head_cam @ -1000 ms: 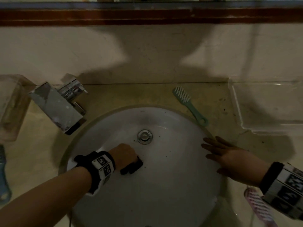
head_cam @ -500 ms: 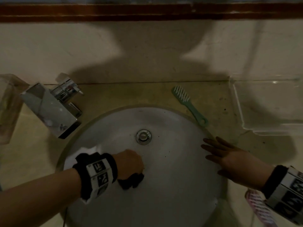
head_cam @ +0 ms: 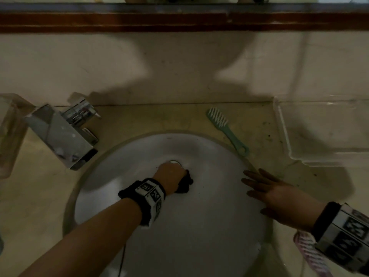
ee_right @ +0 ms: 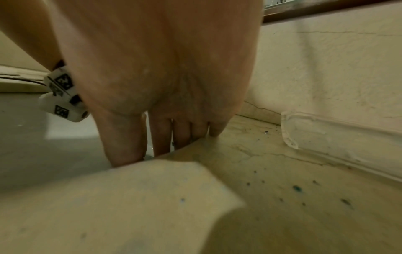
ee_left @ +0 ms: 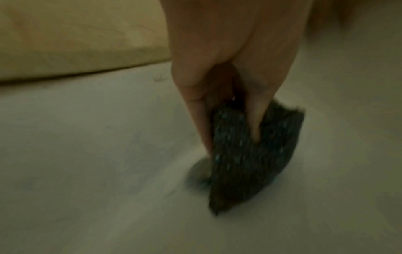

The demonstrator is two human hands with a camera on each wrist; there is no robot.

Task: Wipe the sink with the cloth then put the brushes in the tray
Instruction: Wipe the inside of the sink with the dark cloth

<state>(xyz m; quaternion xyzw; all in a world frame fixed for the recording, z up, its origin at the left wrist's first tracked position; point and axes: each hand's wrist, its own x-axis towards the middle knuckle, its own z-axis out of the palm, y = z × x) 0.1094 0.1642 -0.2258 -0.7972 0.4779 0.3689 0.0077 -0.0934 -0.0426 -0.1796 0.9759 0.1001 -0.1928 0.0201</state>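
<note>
My left hand (head_cam: 171, 174) grips a dark knitted cloth (head_cam: 185, 182) and presses it on the white sink (head_cam: 209, 226) bowl, right beside the drain (head_cam: 174, 162), which it half covers. In the left wrist view the thumb and fingers (ee_left: 195, 106) pinch the cloth (ee_left: 250, 163) against the basin. My right hand (head_cam: 265, 188) lies flat with straight fingers on the sink's right rim, holding nothing; the right wrist view shows its fingertips (ee_right: 161, 137) on the rim edge. A green brush (head_cam: 225, 128) lies on the counter behind the sink. A pink striped brush (head_cam: 311, 254) lies partly under my right wrist.
A clear plastic tray (head_cam: 327, 154) stands on the counter at the right against the wall. A chrome tap (head_cam: 61, 134) juts over the sink's left rim. A clear container (head_cam: 10, 132) sits at the far left. The wall and a mirror ledge (head_cam: 179, 19) close the back.
My left hand has swept the cloth from the near left of the bowl up and to the right, reaching the drain. My right hand has stayed on the rim.
</note>
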